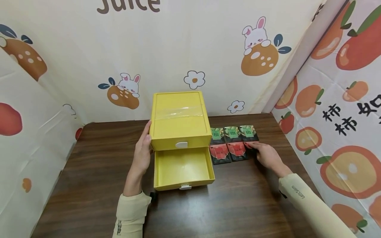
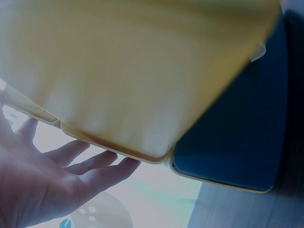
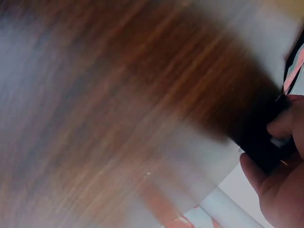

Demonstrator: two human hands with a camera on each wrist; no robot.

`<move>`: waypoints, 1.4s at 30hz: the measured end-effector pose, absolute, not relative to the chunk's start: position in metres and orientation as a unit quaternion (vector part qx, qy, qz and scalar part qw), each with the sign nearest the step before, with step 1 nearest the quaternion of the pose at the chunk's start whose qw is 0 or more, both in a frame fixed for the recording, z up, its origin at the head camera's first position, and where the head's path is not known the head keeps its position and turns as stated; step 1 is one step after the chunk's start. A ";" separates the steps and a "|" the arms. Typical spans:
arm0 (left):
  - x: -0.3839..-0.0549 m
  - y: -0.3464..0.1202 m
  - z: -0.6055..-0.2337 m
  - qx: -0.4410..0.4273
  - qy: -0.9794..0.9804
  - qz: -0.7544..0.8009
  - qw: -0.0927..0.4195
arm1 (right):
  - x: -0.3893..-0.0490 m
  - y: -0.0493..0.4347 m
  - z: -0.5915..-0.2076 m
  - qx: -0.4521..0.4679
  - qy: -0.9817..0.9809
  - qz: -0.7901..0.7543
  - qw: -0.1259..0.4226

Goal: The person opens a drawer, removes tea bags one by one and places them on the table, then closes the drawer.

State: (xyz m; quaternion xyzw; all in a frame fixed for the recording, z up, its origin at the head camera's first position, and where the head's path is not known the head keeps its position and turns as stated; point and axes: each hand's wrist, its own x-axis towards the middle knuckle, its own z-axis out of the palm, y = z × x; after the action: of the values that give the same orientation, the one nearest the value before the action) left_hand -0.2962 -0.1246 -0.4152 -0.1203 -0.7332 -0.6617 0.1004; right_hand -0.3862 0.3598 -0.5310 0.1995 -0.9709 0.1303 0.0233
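Pinches sachet (image 3: 263, 152) in right grip (image 1: 269, 156), three o'clock: likely light, pliable, best edge-held; touches drawer unit (image 1: 178, 127), left grip (image 1: 141, 154) uncurled, nine.

Cabinet (image 1: 180, 127) mid-table, lower drawer (image 1: 169, 186) jutting forward; free room over front tabletop (image 1: 232, 208)

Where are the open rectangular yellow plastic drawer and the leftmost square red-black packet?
Open rectangular yellow plastic drawer (image 1: 183, 167), head view: inner floor.
Leftmost square red-black packet (image 1: 220, 153), head view: red label.
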 end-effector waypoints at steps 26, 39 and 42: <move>-0.297 -0.125 -0.417 -0.120 -0.726 -0.668 0.110 | -0.388 0.362 -0.527 0.187 -0.958 0.202 -0.086; -0.297 -0.125 -0.418 -0.125 -0.725 -0.669 0.107 | -0.384 0.360 -0.522 0.189 -0.957 0.206 -0.072; -0.296 -0.124 -0.416 -0.120 -0.727 -0.667 0.109 | -0.381 0.358 -0.514 0.186 -0.957 0.216 -0.053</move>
State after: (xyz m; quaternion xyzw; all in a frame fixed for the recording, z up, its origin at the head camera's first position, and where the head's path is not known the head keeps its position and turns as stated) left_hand -0.2964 -0.1242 -0.4162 -0.1203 -0.7273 -0.6668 0.1091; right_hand -0.3815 0.3580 -0.5136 0.1865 -0.9569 0.2163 -0.0530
